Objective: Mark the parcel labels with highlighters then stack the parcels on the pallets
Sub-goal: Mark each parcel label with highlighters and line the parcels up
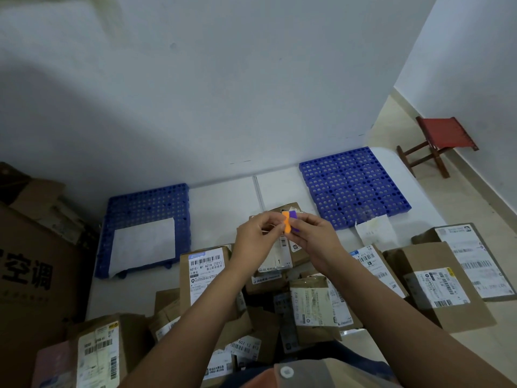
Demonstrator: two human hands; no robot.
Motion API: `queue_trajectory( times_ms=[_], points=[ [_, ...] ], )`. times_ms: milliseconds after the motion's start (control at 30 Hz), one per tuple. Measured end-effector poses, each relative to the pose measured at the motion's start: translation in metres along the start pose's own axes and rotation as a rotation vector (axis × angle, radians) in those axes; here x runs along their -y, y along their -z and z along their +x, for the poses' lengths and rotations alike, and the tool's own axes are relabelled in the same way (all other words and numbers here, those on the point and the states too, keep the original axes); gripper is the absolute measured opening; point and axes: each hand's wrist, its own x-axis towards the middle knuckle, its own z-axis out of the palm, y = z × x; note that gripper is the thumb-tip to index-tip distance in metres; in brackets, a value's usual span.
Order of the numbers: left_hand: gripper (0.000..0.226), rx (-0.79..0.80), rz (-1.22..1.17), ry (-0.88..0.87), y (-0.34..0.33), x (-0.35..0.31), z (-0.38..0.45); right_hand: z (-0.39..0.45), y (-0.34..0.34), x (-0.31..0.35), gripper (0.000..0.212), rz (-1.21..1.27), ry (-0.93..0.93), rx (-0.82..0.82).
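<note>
Two short highlighters sit side by side between my hands, an orange highlighter [286, 222] and a purple highlighter [293, 217]. My left hand [256, 236] pinches the orange one with its fingertips. My right hand [316, 238] grips the purple one. Both hands are raised above a heap of brown cardboard parcels [205, 271] with white barcode labels. Two blue perforated pallets lie on the floor by the wall: the left pallet [134, 204] carries a flat white parcel [144, 246], the right pallet [352, 186] is bare.
A large brown carton with printed characters [30, 275] stands at the left. More labelled parcels [436, 287] lie at the right. A red folding stool [437, 141] stands in the right corner by the white wall. A loose white paper [375, 229] lies by the right pallet.
</note>
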Motion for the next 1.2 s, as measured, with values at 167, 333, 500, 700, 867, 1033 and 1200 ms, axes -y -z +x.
queue_trajectory(
  times_ms=[167,333,500,700,867,1033,1200],
  points=[
    [0.015,-0.023,-0.282,0.296,-0.004,-0.001,0.002,-0.001,-0.004,-0.002,0.008,-0.044,0.047,-0.034],
    [0.012,-0.019,-0.253,0.287,-0.002,-0.003,0.002,-0.001,-0.006,-0.004,0.012,-0.09,0.078,-0.052],
    [0.012,-0.029,-0.206,0.285,-0.001,-0.005,0.003,-0.001,-0.008,-0.006,0.014,-0.066,0.114,-0.03],
    [0.01,-0.001,-0.075,0.207,0.006,-0.011,0.005,0.001,-0.007,-0.007,0.01,-0.056,0.12,0.002],
    [0.012,0.037,-0.03,0.193,0.01,-0.011,0.005,0.001,-0.007,-0.009,0.011,-0.105,0.133,0.008],
    [0.014,0.051,0.035,0.175,0.011,-0.012,0.004,0.002,-0.008,-0.011,0.013,-0.158,0.154,0.015],
    [0.016,0.07,0.049,0.179,0.013,-0.013,0.005,0.003,-0.007,-0.012,0.013,-0.186,0.173,0.011]
  ],
)
